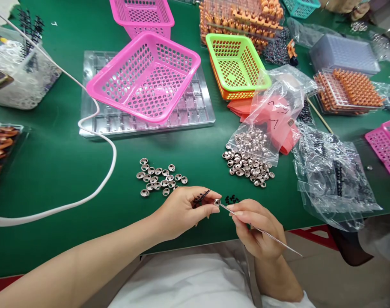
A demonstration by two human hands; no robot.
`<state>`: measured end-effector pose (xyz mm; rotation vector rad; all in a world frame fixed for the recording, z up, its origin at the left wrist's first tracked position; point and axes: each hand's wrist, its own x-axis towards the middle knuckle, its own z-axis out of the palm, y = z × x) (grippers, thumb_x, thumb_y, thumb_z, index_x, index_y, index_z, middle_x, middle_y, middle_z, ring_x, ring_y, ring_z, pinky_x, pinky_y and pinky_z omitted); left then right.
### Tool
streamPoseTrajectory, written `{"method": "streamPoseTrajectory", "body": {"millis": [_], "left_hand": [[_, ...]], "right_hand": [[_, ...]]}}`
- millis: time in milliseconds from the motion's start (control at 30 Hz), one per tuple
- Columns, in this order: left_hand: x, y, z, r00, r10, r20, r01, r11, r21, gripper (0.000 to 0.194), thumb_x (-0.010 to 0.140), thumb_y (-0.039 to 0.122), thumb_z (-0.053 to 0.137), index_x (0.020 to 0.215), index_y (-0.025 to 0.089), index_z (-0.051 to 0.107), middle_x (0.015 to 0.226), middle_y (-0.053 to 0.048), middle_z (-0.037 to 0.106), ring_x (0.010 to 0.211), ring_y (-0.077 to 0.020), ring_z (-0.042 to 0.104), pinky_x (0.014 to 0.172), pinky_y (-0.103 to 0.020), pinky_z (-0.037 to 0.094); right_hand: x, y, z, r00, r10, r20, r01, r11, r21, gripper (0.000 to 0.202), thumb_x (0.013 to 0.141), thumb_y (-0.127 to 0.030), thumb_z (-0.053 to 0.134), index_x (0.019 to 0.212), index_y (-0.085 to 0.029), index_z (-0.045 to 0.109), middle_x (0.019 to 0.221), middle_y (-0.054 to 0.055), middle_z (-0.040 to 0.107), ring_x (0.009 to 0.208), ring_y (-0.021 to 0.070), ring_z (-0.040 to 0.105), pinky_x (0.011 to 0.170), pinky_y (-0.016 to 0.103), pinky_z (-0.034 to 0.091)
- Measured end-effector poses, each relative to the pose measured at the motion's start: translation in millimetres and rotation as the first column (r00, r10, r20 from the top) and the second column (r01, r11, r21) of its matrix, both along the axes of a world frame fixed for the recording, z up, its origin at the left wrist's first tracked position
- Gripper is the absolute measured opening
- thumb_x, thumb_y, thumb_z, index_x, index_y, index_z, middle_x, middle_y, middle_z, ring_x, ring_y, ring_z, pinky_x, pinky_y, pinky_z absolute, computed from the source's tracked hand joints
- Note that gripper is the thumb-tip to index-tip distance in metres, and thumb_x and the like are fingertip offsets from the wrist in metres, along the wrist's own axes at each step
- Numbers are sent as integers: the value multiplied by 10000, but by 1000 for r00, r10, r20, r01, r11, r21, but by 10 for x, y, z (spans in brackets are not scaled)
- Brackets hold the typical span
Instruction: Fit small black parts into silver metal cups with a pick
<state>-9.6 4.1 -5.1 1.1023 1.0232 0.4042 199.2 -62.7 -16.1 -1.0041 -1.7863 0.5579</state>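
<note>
Between thumb and forefinger, my left hand (185, 209) pinches a small round metal cap (217, 202); a black toothed strip (201, 196) also sits in its grip. My right hand (260, 226) holds a thin metal tool (272, 236) like a pen, its tip at the cap. Tiny black pieces (231, 199) lie on the green table (117, 231) just behind the hands. Loose metal caps (153, 180) are spread behind my left hand. A denser pile of metal parts (249, 167) lies behind my right hand, partly under a clear bag (265, 124).
A pink basket (150, 77) rests on a metal plate (195, 115). Green and orange baskets (235, 64) stand stacked to its right. A white cable (113, 158) curves across the left side. Crumpled plastic bags (336, 175) lie at the right, near orange parts (349, 92).
</note>
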Motion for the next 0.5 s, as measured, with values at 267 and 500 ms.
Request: {"method": "streamPoseTrajectory", "body": {"millis": [267, 500], "left_hand": [[1, -1, 2, 1000, -11, 3, 11, 1000, 2, 264, 795, 329, 724, 973, 136, 751, 732, -20, 698, 563, -103, 577, 449, -165, 487], [-4, 1, 11, 1000, -20, -10, 20, 1000, 17, 273, 798, 341, 719, 972, 133, 753, 768, -25, 695, 546, -89, 537, 451, -168, 480]], "right_hand": [[0, 4, 5, 1000, -8, 7, 8, 1000, -4, 459, 831, 28, 632, 1229, -200, 608, 1067, 104, 746, 898, 191, 725, 698, 350, 641], [-3, 4, -10, 1000, -18, 3, 18, 1000, -22, 457, 826, 29, 639, 1217, -209, 616, 1066, 99, 749, 904, 193, 724, 705, 350, 641]]}}
